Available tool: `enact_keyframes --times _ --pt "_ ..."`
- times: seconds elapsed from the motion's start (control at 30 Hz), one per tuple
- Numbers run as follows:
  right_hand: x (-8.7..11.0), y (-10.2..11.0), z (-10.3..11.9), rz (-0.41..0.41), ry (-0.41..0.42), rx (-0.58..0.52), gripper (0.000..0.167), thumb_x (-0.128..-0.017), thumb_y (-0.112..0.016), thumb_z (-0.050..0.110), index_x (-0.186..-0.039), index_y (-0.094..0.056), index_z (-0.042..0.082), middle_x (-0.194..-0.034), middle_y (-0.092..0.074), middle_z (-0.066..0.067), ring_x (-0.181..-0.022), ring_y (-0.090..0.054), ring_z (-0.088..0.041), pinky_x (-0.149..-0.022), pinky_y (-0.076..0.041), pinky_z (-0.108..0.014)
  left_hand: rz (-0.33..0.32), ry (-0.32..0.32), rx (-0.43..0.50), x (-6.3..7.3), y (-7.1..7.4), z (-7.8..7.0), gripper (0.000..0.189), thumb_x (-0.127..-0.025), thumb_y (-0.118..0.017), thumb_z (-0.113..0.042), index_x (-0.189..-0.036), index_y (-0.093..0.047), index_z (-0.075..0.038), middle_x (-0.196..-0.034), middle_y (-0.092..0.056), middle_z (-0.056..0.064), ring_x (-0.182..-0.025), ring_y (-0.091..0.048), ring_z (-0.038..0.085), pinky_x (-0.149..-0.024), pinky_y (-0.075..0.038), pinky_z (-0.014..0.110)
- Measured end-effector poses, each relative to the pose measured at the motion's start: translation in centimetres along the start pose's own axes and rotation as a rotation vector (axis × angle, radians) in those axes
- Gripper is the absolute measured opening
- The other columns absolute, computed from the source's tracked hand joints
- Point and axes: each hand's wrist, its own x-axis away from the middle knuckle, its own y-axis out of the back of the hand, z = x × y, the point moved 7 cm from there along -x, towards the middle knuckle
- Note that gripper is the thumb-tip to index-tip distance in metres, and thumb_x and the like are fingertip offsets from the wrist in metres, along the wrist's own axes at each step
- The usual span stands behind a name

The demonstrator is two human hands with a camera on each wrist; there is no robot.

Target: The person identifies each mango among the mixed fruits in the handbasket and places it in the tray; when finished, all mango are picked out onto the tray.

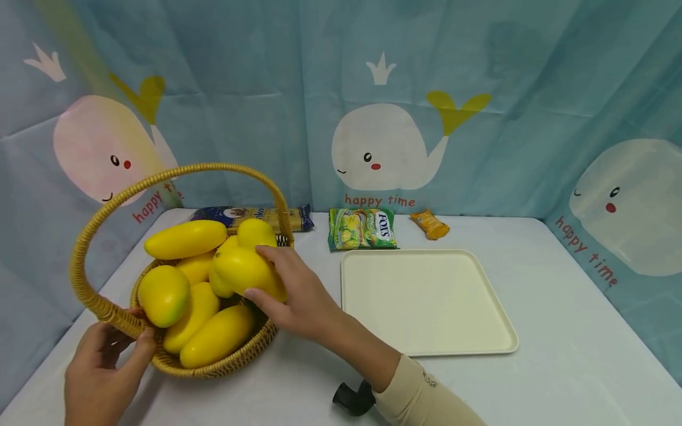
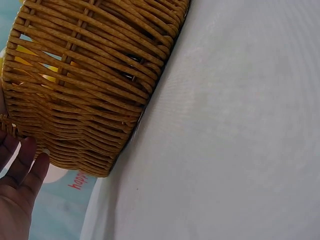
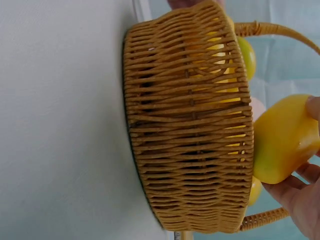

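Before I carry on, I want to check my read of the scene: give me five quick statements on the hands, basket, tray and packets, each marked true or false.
1. The right hand holds a fruit. True.
2. The left hand is on the tray. False: it grips the basket.
3. The orange packet lies to the right of the green packet. True.
4. The basket's handle is folded down. False: it arches up above the basket.
5. The tray lies to the right of the basket. True.
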Motion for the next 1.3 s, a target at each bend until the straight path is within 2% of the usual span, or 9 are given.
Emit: enact_keyframes --times 0.17,0.3,0.4,0.53,0.67,0.87,1.07,1.2,1.3 --pt "0.3 0.4 -0.6 -0.046 -0.028 -0.029 0.056 -0.099 -0.066 0.023 -0.146 -0.041 0.005 -0.132 -0.051 -0.008 -0.109 -0.05 -0.013 -0.094 -0.049 -0.019 -0.001 -0.011 -0.003 0.0 0.1 -0.1 0.036 -0.089 -0.068 0.003 -0.125 -0.06 0.001 -0.112 -0.057 -0.005 -0.098 -0.053 -0.002 -0.085 -0.043 0.001" --pt "0.5 1.0 -0.9 -0.075 -0.033 -0.03 0.056 -0.098 -0.068 0.023 -0.145 -0.043 0.006 -0.129 -0.054 -0.006 -0.107 -0.05 -0.012 -0.091 -0.052 -0.025 0.005 -0.021 -0.001 0.0 0.1 -0.1 0.036 -0.09 -0.067 0.003 -0.125 -0.06 0.001 -0.112 -0.057 -0.004 -0.099 -0.053 -0.002 -0.085 -0.043 0.001" --pt "0.7 1.5 -1.1 -0.088 -0.046 -0.064 0.057 -0.097 -0.07 0.021 -0.144 -0.044 0.005 -0.131 -0.055 -0.006 -0.113 -0.052 -0.012 -0.095 -0.052 -0.03 0.004 -0.025 0.003 0.0 0.1 -0.1 0.035 -0.089 -0.068 0.003 -0.124 -0.06 0.002 -0.112 -0.057 -0.004 -0.098 -0.053 -0.002 -0.085 -0.043 0.001" --pt "1.0 2.1 -1.4 -0.102 -0.05 -0.105 0.057 -0.096 -0.072 0.02 -0.144 -0.045 0.004 -0.133 -0.055 -0.005 -0.118 -0.054 -0.011 -0.099 -0.051 -0.027 -0.002 -0.034 0.012 0.0 0.1 -0.3 0.034 -0.089 -0.068 0.003 -0.122 -0.061 0.003 -0.112 -0.057 -0.004 -0.098 -0.054 -0.001 -0.084 -0.043 0.001" --pt "1.3 2.5 -1.9 -0.117 -0.06 -0.136 0.057 -0.095 -0.073 0.019 -0.143 -0.045 0.004 -0.133 -0.057 -0.005 -0.116 -0.057 -0.011 -0.097 -0.052 -0.025 -0.005 -0.031 0.007 0.0 0.1 -0.4 0.035 -0.089 -0.067 0.003 -0.123 -0.06 0.002 -0.112 -0.057 -0.004 -0.097 -0.053 -0.002 -0.084 -0.043 0.0" --pt "1.7 3.1 -2.3 -0.131 -0.089 -0.24 0.057 -0.093 -0.074 0.014 -0.142 -0.046 0.005 -0.133 -0.058 -0.006 -0.116 -0.059 -0.014 -0.095 -0.055 -0.03 -0.01 0.002 -0.019 0.0 0.1 0.1 0.037 -0.09 -0.068 0.0 -0.126 -0.061 0.001 -0.113 -0.056 -0.005 -0.097 -0.052 -0.003 -0.083 -0.042 -0.001" --pt "2.1 3.3 -2.7 -0.123 -0.165 -0.329 0.055 -0.094 -0.073 0.011 -0.142 -0.046 0.006 -0.133 -0.058 -0.006 -0.118 -0.059 -0.014 -0.096 -0.054 -0.03 -0.014 0.017 -0.019 0.1 0.2 0.3 0.04 -0.089 -0.07 0.0 -0.129 -0.062 -0.003 -0.112 -0.056 -0.008 -0.096 -0.052 -0.002 -0.082 -0.042 0.0" --pt "2.3 3.6 -3.2 -0.115 -0.238 -0.438 0.054 -0.095 -0.07 0.005 -0.142 -0.045 0.003 -0.137 -0.055 -0.01 -0.12 -0.059 -0.018 -0.097 -0.054 -0.032 -0.014 -0.004 0.016 0.1 0.2 0.2 0.041 -0.089 -0.072 0.001 -0.128 -0.063 -0.004 -0.112 -0.058 -0.009 -0.098 -0.054 -0.002 -0.082 -0.043 0.0" --pt "2.3 4.1 -3.7 -0.108 -0.289 -0.474 0.053 -0.095 -0.069 0.004 -0.142 -0.045 0.001 -0.141 -0.051 -0.012 -0.121 -0.06 -0.021 -0.096 -0.054 -0.032 -0.014 -0.029 0.037 0.1 0.1 0.0 0.042 -0.088 -0.073 0.002 -0.128 -0.063 -0.003 -0.112 -0.058 -0.01 -0.098 -0.055 -0.002 -0.081 -0.044 0.0"
